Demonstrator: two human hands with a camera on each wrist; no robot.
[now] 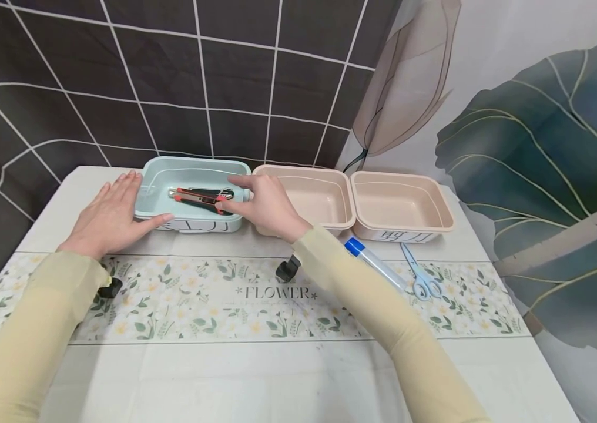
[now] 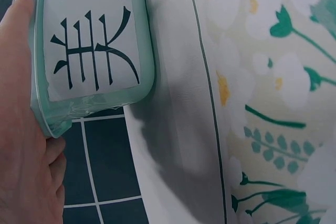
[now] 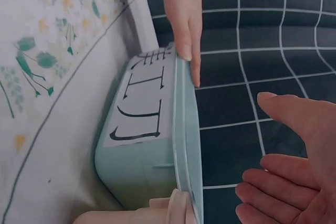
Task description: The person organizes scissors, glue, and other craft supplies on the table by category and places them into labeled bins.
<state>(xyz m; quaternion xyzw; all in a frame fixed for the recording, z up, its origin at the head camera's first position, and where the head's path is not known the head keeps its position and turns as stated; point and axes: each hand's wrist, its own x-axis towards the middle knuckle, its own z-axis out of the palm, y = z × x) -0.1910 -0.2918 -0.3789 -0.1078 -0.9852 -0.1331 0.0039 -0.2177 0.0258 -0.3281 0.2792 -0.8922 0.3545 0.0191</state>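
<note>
In the head view, a light green plastic bin (image 1: 157,202) stands at the back left of the table, holding red-and-black utility knives (image 1: 198,198). My left hand (image 1: 105,214) lies along the bin's left end with straight fingers, its thumb reaching across the front rim. Over the bin's right end is my right hand (image 1: 269,202), thumb and forefinger spread apart above the knives. The right wrist view shows that right hand (image 3: 294,166) with loosely bent fingers and nothing between them. A white label (image 2: 92,35) with black characters covers the bin's front.
Two pink bins, a middle one (image 1: 325,202) and a right one (image 1: 404,200), stand in a row beside the green bin. Before them lie a clear tube with a blue cap (image 1: 375,264) and light-blue-handled scissors (image 1: 422,279). A dark grid-patterned cloth (image 1: 171,76) hangs behind the table.
</note>
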